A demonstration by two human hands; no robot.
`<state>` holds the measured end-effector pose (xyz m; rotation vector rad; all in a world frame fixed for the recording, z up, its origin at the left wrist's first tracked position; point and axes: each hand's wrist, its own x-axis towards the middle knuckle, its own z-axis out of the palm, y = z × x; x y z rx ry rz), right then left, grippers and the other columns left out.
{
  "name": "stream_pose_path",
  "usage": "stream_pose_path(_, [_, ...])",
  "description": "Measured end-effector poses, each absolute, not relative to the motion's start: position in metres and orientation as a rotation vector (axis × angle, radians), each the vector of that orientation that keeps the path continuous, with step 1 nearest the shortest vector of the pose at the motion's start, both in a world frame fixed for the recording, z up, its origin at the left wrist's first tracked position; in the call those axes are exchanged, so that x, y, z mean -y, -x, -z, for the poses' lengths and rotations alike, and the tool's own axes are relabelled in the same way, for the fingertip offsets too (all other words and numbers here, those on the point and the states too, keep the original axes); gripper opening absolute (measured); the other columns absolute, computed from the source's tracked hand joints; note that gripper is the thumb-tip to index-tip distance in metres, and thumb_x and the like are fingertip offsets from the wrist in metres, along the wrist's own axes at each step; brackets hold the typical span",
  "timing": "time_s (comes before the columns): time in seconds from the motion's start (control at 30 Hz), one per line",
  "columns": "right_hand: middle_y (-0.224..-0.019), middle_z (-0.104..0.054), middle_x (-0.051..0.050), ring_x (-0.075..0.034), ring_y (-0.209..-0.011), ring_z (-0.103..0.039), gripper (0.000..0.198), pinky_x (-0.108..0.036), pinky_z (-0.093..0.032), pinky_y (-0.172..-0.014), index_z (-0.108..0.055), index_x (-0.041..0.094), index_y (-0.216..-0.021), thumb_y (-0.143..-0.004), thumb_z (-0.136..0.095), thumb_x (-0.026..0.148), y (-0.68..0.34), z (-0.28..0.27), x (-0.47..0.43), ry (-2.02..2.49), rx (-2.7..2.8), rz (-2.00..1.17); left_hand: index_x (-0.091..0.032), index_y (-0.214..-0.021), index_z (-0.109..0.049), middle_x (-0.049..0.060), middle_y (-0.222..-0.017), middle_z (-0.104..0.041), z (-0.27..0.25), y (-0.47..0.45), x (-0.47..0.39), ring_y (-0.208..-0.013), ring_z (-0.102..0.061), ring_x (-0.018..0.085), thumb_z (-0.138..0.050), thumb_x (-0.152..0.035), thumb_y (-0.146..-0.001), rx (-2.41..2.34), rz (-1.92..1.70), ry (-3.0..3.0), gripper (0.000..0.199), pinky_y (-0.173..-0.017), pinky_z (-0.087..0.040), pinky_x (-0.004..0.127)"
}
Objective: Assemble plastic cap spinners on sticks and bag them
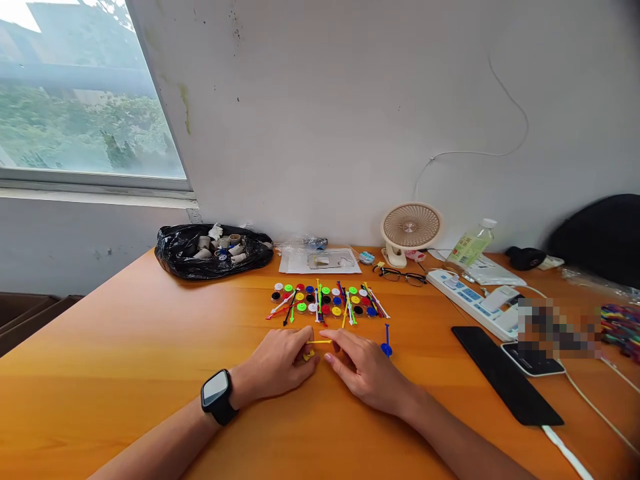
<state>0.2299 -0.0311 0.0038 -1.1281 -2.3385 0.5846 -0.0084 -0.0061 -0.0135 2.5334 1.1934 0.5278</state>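
Note:
Above the table, a thin yellow plastic arrow [320, 342] spans the gap between my two hands. My left hand [280, 357], with a black watch on its wrist, is closed on a small round yellow base [309, 355], partly hidden by its fingers. My right hand [367, 370] pinches the arrow's right end; its thumb is bent below. Just beyond my right hand is a blue arrow joined to a round blue base [387, 349]. Farther back lie rows of coloured round bases [337, 311] and loose arrows [290, 310] in red, black, green, white, yellow and blue.
A black plastic bag [173, 257] with rolls stands at the back left. Along the back are a white packet [290, 261], a small fan [411, 228], glasses [400, 276] and a bottle [473, 243]. A power strip [465, 300] and a black slab [505, 373] with cables occupy the right.

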Motion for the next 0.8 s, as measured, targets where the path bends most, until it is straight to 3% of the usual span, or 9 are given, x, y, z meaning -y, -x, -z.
stream_pose_path(0.17, [-0.099,-0.070,-0.002,-0.018,-0.078,-0.064,0.036,-0.030,-0.049,-0.073,-0.056,0.027,-0.139,-0.104,-0.057,0.033,-0.225,0.006,0.031,1.142,2.201,-0.699,-0.024,-0.097,-0.050,0.001,-0.080,-0.068,0.024,0.006,0.006,-0.069,-0.061,0.020,-0.053,-0.031,-0.098,-1.177,-0.588,-2.560,0.008,-0.059,-0.027,0.033])
stream_pose_path(0.27, [-0.099,-0.070,-0.003,-0.018,-0.084,-0.064,0.016,-0.030,-0.048,-0.078,-0.067,0.025,-0.113,-0.105,-0.054,0.028,-0.218,0.009,0.031,1.108,2.107,-0.761,-0.024,-0.099,-0.052,0.000,-0.080,-0.068,0.023,0.003,0.007,-0.069,-0.061,0.019,-0.053,-0.033,-0.101,-1.166,-0.648,-2.487,0.010,-0.059,-0.031,0.031])
stream_pose_path(0.37, [-0.089,-0.069,-0.002,-0.018,-0.077,-0.062,0.016,-0.029,-0.047,-0.070,-0.066,0.022,-0.096,-0.104,-0.053,0.027,-0.213,0.015,0.029,1.167,1.972,-0.850,-0.024,-0.103,-0.056,0.000,-0.087,-0.070,0.019,0.000,0.008,-0.074,-0.063,0.018,-0.059,-0.036,-0.099,-1.116,-0.712,-2.389,0.012,-0.062,-0.038,0.029])
stream_pose_path(0.5, [-0.086,-0.069,-0.002,-0.017,-0.071,-0.058,0.015,-0.028,-0.043,-0.064,-0.067,0.022,-0.097,-0.102,-0.055,0.028,-0.214,0.022,0.023,1.223,1.895,-0.877,-0.025,-0.111,-0.063,0.002,-0.100,-0.074,0.015,0.000,0.007,-0.082,-0.066,0.018,-0.064,-0.031,-0.096,-1.058,-0.768,-2.281,0.017,-0.066,-0.044,0.027])
stream_pose_path(0.8, [-0.077,-0.058,0.001,-0.015,-0.064,-0.050,0.008,-0.027,-0.037,-0.058,-0.060,0.022,-0.087,-0.093,-0.057,0.016,-0.226,0.023,0.016,1.250,1.913,-0.750,-0.023,-0.104,-0.070,0.002,-0.095,-0.073,0.024,0.003,0.001,-0.074,-0.062,0.014,-0.058,-0.021,-0.097,-1.036,-0.865,-2.155,0.014,-0.065,-0.045,0.024])
